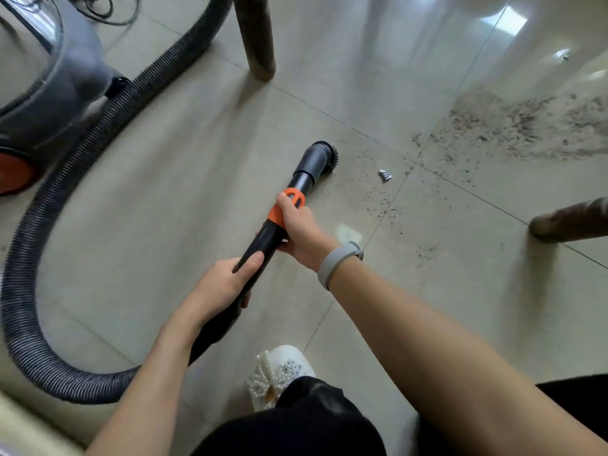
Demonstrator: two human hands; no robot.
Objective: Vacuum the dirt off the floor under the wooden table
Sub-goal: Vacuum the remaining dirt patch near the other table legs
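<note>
A black vacuum wand with an orange collar points away from me across the tiled floor. Its grey round brush nozzle rests on the floor, left of the dirt. My left hand grips the wand's lower end. My right hand grips it at the orange collar. A wide patch of brown and black dirt covers the tiles at the right, with thinner specks trailing toward the nozzle. A small crumpled silver scrap lies just right of the nozzle.
The grey vacuum body with an orange wheel stands at the far left. Its ribbed hose loops along the left side and round to the wand. Two wooden table legs stand ahead and at the right. My white slipper is below.
</note>
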